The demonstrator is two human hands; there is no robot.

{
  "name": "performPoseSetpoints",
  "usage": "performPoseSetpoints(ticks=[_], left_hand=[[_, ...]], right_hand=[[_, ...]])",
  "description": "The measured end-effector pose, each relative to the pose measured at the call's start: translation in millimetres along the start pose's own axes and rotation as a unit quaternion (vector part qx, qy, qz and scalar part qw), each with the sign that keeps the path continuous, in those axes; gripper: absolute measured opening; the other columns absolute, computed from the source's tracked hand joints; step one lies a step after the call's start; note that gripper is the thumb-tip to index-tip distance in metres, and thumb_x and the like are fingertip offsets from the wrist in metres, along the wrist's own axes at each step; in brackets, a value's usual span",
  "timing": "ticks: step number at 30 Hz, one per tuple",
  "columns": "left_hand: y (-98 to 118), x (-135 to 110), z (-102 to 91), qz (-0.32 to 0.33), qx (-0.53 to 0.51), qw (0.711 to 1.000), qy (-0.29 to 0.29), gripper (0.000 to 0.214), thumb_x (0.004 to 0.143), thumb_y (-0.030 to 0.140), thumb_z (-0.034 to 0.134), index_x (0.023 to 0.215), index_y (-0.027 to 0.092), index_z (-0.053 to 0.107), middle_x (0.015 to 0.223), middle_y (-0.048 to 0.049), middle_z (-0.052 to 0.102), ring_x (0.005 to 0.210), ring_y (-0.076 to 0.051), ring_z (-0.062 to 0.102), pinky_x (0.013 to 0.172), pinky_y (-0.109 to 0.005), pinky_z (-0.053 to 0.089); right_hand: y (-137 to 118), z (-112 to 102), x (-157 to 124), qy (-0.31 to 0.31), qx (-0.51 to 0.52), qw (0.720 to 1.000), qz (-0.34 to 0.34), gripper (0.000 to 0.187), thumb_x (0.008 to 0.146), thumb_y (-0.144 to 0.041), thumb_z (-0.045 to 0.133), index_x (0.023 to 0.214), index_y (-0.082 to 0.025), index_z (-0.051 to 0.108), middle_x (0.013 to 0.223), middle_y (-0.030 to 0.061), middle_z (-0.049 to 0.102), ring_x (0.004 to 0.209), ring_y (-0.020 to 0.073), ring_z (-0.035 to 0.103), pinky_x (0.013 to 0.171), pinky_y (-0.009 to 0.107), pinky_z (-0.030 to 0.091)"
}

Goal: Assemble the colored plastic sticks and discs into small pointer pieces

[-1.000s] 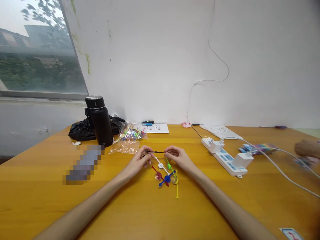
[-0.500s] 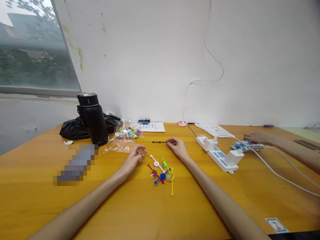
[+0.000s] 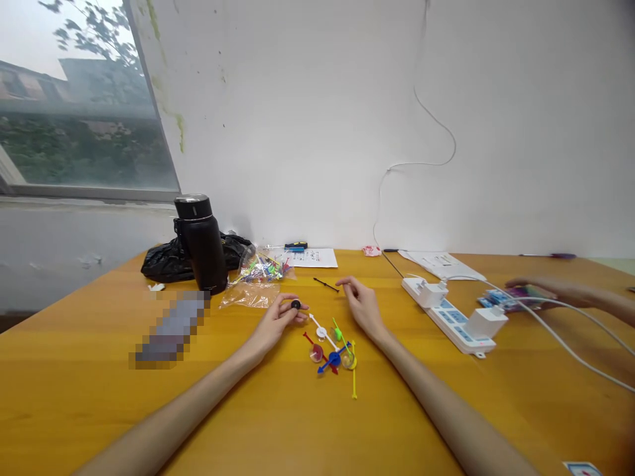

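Hands at work over a yellow wooden table, seen from the person's own head camera: the left hand lies with its forearm on the tabletop, thumb and forefinger closed in a pinch on a small black disc held at the fingertips. The right hand rests palm down and loosely open, fingers spread and slightly curled, with nothing in its grasp. A thin black stick lies flat on the table ahead of both hands, toward the wall, its long axis running from far-left to near-right. Its nearer end stops just beside the right hand's forefinger tip, and whether the two touch cannot be told at this size. The stick is thus nearer the right hand, while the left hand and its disc sit apart from it, nearer the person and to the left of its far end. Between the two wrists, closer to the person, a small cluster of coloured pins in white, green, red, blue and yellow, some with round heads, lies crossed in a heap, touched by neither hand. Farther back stand a black flask and a clear bag of more coloured pieces. A white power strip lies to the right, and beyond it a co-worker's hand reaches in from the frame's edge.
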State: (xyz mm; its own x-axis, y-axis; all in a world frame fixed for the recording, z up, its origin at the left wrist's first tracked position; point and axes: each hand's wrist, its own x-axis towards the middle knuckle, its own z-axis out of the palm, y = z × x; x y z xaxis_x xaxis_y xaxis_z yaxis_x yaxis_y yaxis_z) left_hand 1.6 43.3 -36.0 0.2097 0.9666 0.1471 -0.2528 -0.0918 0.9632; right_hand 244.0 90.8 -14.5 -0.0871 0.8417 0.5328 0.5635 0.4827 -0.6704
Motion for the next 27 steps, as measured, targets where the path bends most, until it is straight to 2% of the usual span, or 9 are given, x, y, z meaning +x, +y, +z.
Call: performPoseSetpoints(ticks=[3, 5, 7, 9, 12, 15, 19, 23, 27], left_hand=[[4.7, -3.5, 3.1, -0.006, 0.008, 1.000, -0.029, 0.041, 0.087, 0.043, 0.068, 0.115, 0.019, 0.049, 0.110, -0.0110, 0.073, 0.094, -0.018, 0.069, 0.093, -0.036, 0.051], [7.4, -5.9, 4.7, -0.004, 0.023, 0.998, -0.050, 0.039, 0.089, 0.044, 0.066, 0.115, 0.019, 0.051, 0.106, -0.0090, 0.073, 0.094, -0.018, 0.069, 0.092, -0.035, 0.052], [9.1, -7.8, 5.5, 0.005, 0.044, 0.997, -0.069, 0.039, 0.091, 0.044, 0.064, 0.118, 0.019, 0.053, 0.103, -0.0072, 0.072, 0.094, -0.018, 0.068, 0.091, -0.034, 0.053], [9.9, -9.0, 5.8, 0.015, 0.061, 0.995, -0.083, 0.038, 0.093, 0.045, 0.062, 0.120, 0.019, 0.054, 0.103, -0.0069, 0.071, 0.095, -0.019, 0.068, 0.090, -0.034, 0.053], [9.6, -9.0, 5.9, 0.018, 0.064, 0.995, -0.080, 0.038, 0.095, 0.047, 0.057, 0.121, 0.019, 0.054, 0.107, -0.0083, 0.069, 0.096, -0.020, 0.067, 0.089, -0.036, 0.054], [7.8, -7.9, 4.9, 0.009, 0.064, 0.996, -0.063, 0.037, 0.095, 0.047, 0.057, 0.118, 0.019, 0.054, 0.110, -0.0101, 0.068, 0.096, -0.020, 0.067, 0.087, -0.036, 0.053], [4.6, -6.7, 1.7, 0.009, 0.087, 0.992, -0.092, 0.032, 0.096, 0.046, 0.054, 0.112, 0.018, 0.056, 0.103, -0.0088, 0.069, 0.088, -0.018, 0.065, 0.086, -0.035, 0.052], [2.9, -6.0, -1.0, 0.017, 0.118, 0.987, -0.112, 0.030, 0.098, 0.044, 0.051, 0.111, 0.018, 0.057, 0.102, -0.0073, 0.068, 0.087, -0.017, 0.064, 0.087, -0.035, 0.050], [4.6, -6.0, -0.5, 0.013, 0.129, 0.985, -0.115, 0.030, 0.098, 0.044, 0.049, 0.110, 0.018, 0.057, 0.101, -0.0072, 0.068, 0.087, -0.017, 0.064, 0.086, -0.034, 0.050]], right_hand=[[-26.6, 6.8, -10.3, -0.097, 0.028, 0.991, -0.085, 0.032, 0.103, -0.032, 0.039, 0.120, -0.021, 0.064, 0.080, 0.0013, 0.064, 0.072, 0.0163, 0.059, 0.072, 0.028, 0.045], [-42.4, 12.1, -16.3, -0.146, 0.044, 0.978, -0.144, 0.031, 0.102, -0.033, 0.047, 0.128, -0.022, 0.060, 0.100, 0.0052, 0.066, 0.092, 0.0184, 0.060, 0.086, 0.031, 0.046], [-52.1, 16.8, -20.5, -0.169, 0.050, 0.969, -0.171, 0.031, 0.099, -0.034, 0.055, 0.127, -0.023, 0.060, 0.107, 0.0068, 0.064, 0.099, 0.0193, 0.059, 0.089, 0.032, 0.046], [-54.7, 20.0, -22.3, -0.170, 0.057, 0.969, -0.170, 0.027, 0.097, -0.036, 0.059, 0.119, -0.022, 0.063, 0.103, 0.0060, 0.064, 0.094, 0.0186, 0.058, 0.085, 0.031, 0.047], [-48.7, 19.8, -19.7, -0.147, 0.069, 0.974, -0.157, 0.021, 0.095, -0.036, 0.062, 0.109, -0.021, 0.064, 0.096, 0.0043, 0.063, 0.087, 0.0177, 0.058, 0.080, 0.030, 0.047], [-37.3, 11.4, -11.3, -0.087, 0.062, 0.982, -0.155, 0.018, 0.093, -0.032, 0.065, 0.107, -0.021, 0.063, 0.096, 0.0044, 0.064, 0.087, 0.0183, 0.058, 0.081, 0.031, 0.047], [-18.6, -12.3, 3.3, 0.029, -0.002, 0.987, -0.157, 0.016, 0.092, -0.028, 0.063, 0.106, -0.020, 0.063, 0.093, 0.0052, 0.063, 0.085, 0.0197, 0.057, 0.079, 0.033, 0.047], [3.8, -37.4, 13.4, 0.113, -0.066, 0.982, -0.136, 0.017, 0.092, -0.028, 0.060, 0.106, -0.019, 0.062, 0.093, 0.0062, 0.062, 0.086, 0.0208, 0.056, 0.080, 0.033, 0.046], [32.3, -51.1, 17.6, 0.118, -0.128, 0.982, -0.077, 0.018, 0.089, -0.027, 0.058, 0.105, -0.018, 0.062, 0.094, 0.0062, 0.061, 0.087, 0.0204, 0.056, 0.081, 0.032, 0.045]])
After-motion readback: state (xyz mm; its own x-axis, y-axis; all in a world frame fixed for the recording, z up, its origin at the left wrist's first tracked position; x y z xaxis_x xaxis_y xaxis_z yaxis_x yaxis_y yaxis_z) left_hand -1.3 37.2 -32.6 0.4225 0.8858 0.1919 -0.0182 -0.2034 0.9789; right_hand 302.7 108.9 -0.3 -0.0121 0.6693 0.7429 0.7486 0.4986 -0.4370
